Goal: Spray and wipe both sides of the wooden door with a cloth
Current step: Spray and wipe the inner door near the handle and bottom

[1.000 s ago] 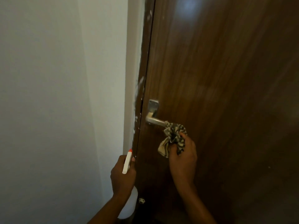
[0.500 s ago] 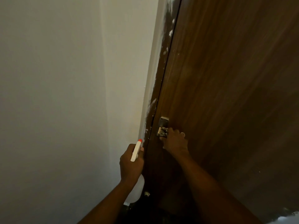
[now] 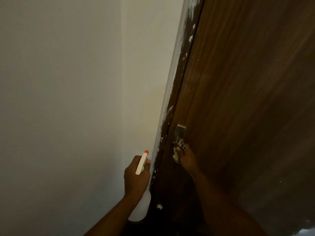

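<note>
The dark wooden door [image 3: 247,92] fills the right half of the view. My right hand [image 3: 186,158] grips a patterned cloth [image 3: 180,145] bunched against the door's metal handle plate [image 3: 179,132]; the lever itself is hidden under cloth and hand. My left hand [image 3: 136,178] holds a white spray bottle [image 3: 142,163] with an orange nozzle tip, upright, just left of the door frame. The bottle's body shows below my wrist.
A white wall [image 3: 68,99] takes up the left half, with a corner running down it. The brown door frame [image 3: 180,68] carries white paint smears. A small white door stop [image 3: 159,206] sits low on the frame. A pale patch shows at bottom right.
My right hand slid the cloth along the lever to the handle plate. The view tilted upward and closer to the door. My left hand kept the bottle in the same spot.
</note>
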`<state>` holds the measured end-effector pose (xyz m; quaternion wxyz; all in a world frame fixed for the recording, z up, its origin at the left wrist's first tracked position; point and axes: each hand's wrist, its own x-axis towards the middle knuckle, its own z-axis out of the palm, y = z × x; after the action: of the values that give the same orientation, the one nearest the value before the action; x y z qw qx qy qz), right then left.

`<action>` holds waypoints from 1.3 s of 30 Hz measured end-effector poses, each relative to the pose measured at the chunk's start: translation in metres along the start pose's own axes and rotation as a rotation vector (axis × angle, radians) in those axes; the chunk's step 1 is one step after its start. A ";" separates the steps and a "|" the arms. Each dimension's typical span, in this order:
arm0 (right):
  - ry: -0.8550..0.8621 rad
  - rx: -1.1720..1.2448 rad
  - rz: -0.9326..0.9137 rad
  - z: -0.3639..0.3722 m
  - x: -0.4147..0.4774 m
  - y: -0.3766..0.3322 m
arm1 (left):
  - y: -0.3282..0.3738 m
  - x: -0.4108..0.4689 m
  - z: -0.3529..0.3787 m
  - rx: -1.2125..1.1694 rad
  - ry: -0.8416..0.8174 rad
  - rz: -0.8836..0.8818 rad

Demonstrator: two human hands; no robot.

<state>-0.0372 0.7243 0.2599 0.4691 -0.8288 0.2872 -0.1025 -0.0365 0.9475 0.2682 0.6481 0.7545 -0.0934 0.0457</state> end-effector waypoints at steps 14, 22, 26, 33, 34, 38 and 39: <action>-0.050 -0.222 -0.135 -0.012 -0.097 0.014 | 0.012 -0.038 -0.027 0.072 0.001 0.026; -0.042 -0.650 -0.274 -0.043 -0.172 0.013 | 0.013 -0.096 -0.054 0.075 -0.021 0.024; -0.038 -0.667 -0.354 -0.063 -0.207 0.017 | 0.014 -0.125 -0.066 0.063 -0.037 0.009; 0.525 0.020 -0.221 -0.076 -0.288 0.041 | 0.019 -0.165 -0.082 0.052 -0.094 0.037; 0.662 0.101 -0.126 -0.076 -0.302 0.042 | 0.019 -0.170 -0.084 0.050 -0.100 0.040; 0.732 0.115 0.244 -0.043 -0.371 0.071 | 0.019 -0.181 -0.085 0.056 -0.125 0.045; 0.652 0.086 0.292 -0.028 -0.389 0.081 | 0.019 -0.181 -0.084 0.055 -0.138 0.041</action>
<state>-0.3968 0.8944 0.2457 0.3968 -0.6823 0.5327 -0.3054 -0.2135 1.0423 0.2651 0.6182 0.7712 -0.1519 0.0096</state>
